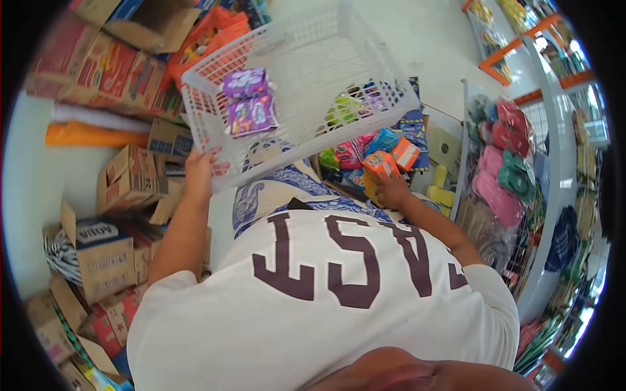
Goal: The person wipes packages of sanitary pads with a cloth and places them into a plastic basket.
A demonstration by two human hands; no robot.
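Observation:
My left hand [202, 171] is closed on the near left corner of a white plastic basket [293, 156], which is tilted in front of me. Inside the basket, two purple snack-like packets [251, 114] lie against its left side. Below the basket's right end is an open box holding several bright packets, among them a pink packet [349, 151] and a blue packet [383, 140]. My right hand [392, 190] reaches into that box, its fingers curled against an orange packet [380, 164]. The fingertips are partly hidden among the packets.
Cardboard boxes [104, 254] are piled along the left, and an orange bag [215, 32] lies behind the basket. To the right stands a shelf rack [544, 163] with bagged pink and green goods [499, 176]. Pale floor tiles [430, 39] show beyond the basket.

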